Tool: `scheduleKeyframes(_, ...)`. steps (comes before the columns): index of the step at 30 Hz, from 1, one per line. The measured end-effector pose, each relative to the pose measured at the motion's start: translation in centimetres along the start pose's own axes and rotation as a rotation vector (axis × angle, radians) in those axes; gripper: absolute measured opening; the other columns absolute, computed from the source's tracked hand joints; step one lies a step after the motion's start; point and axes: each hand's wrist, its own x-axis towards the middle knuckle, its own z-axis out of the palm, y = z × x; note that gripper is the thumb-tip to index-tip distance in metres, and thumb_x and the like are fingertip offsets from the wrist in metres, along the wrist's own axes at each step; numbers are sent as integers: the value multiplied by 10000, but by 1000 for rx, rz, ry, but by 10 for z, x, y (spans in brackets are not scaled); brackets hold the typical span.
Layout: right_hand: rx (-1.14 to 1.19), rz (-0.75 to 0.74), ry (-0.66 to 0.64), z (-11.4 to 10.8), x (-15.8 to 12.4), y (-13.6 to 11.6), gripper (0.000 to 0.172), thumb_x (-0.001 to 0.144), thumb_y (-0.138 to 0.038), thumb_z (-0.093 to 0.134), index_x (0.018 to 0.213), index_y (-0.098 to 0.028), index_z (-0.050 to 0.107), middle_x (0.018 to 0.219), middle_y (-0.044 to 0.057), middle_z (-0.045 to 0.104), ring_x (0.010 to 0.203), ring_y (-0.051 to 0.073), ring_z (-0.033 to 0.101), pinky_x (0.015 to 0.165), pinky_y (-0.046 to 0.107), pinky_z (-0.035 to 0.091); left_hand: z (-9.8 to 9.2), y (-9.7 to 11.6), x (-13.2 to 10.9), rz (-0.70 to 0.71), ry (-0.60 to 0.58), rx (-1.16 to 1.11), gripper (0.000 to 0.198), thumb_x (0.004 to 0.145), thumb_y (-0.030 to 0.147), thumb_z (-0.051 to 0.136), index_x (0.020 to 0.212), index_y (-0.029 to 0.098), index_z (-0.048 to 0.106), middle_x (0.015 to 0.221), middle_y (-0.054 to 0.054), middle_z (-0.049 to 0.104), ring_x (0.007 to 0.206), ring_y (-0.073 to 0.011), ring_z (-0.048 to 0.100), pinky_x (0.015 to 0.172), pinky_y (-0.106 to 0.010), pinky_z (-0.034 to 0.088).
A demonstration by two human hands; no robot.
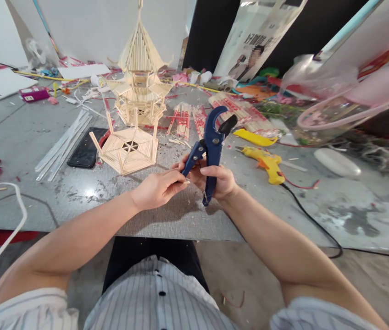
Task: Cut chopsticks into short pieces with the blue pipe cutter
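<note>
My right hand [222, 181] is wrapped round the handles of a blue pipe cutter [213, 137], held upright above the near part of the table with its dark blade apart from the curved jaw. Close beside its left handle, my left hand [156, 189] is closed in a pinch. A short pale wooden stick [187, 182] pokes out at its fingertips; the rest of it is hidden. Just beyond my hands sits a six-sided stick base [129, 149] with short upright posts. Behind that stands a tiered pagoda model [141, 82] of wooden sticks.
Right of my hands lie a yellow glue gun [266, 164] with a black cord and a yellow utility knife [255, 137]. Glue sticks [64, 144] and a black phone [83, 149] lie to the left. Packaged chopsticks [237, 112] and plastic clutter cover the back.
</note>
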Motion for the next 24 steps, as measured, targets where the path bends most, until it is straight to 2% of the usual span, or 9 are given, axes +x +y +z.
scheduleKeyframes(5, 10, -10, 4, 1, 0, 0, 311, 548, -268, 591, 855, -216, 601, 757, 32, 635, 924, 239, 606, 823, 398, 480, -1, 1, 1, -1, -2, -5, 148, 908, 262, 429, 856, 167, 530, 788, -46, 665, 684, -108, 631, 642, -221, 489)
scheduleKeyframes(10, 39, -45, 32, 0, 1, -3, 293, 563, -264, 582, 851, -214, 579, 755, 24, 624, 925, 239, 611, 841, 415, 476, -3, 3, 2, -21, 3, 18, 148, 905, 251, 426, 829, 163, 519, 687, -19, 633, 537, -77, 558, 537, -184, 432)
scheduleKeyframes(17, 58, -44, 102, -3, -1, -10, 299, 577, -317, 534, 858, -218, 555, 691, 3, 576, 799, 237, 631, 818, 465, 480, -4, -1, 2, -92, -33, 41, 173, 907, 254, 401, 880, 157, 541, 751, -45, 665, 586, -97, 604, 556, -197, 440)
scheduleKeyframes(24, 79, 0, 31, -3, 1, -8, 302, 577, -350, 536, 840, -203, 558, 690, 21, 567, 773, 235, 617, 771, 453, 496, -4, -5, 3, -92, -56, 81, 185, 907, 233, 385, 881, 156, 551, 724, -35, 656, 571, -93, 597, 531, -191, 419)
